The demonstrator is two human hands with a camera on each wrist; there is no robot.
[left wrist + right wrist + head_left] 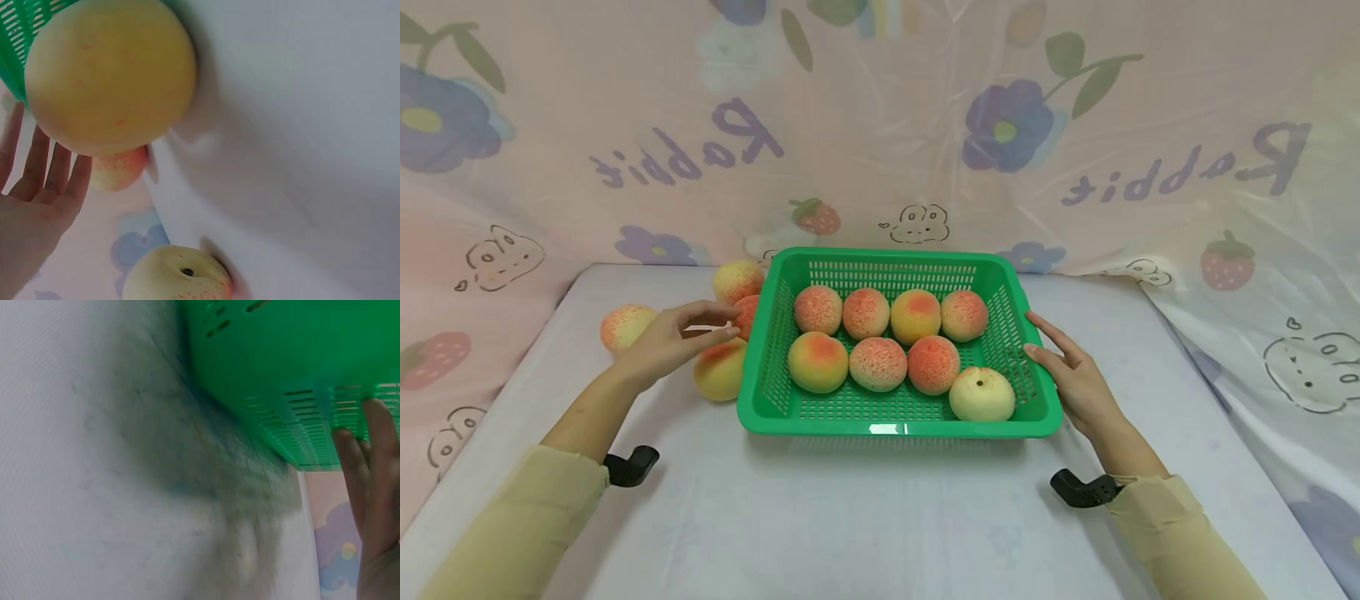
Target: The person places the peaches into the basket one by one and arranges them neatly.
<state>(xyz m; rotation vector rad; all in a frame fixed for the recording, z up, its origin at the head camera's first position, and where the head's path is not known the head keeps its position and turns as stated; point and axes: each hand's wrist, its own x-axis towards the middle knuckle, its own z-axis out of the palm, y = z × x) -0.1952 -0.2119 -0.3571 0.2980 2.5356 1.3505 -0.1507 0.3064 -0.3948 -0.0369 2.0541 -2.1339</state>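
A green basket [895, 427] stands on the table with several peaches [878, 364] in two rows; the pale one [982, 395] at the front right shows a dark stem hole. My right hand [1078, 387] holds the basket's right rim, thumb on top, and in the right wrist view its fingers [378, 434] lie against the slotted side. Left of the basket, my left hand [670, 340] hovers among loose peaches with its fingers extended. A yellow peach [112, 78] is close before those fingers in the left wrist view; whether they touch it, I cannot tell.
More loose peaches lie at the left: one [625, 327] behind the left wrist, another [737, 280] by the basket's back left corner. A printed cloth [880, 125] hangs behind and beside the white table [880, 517].
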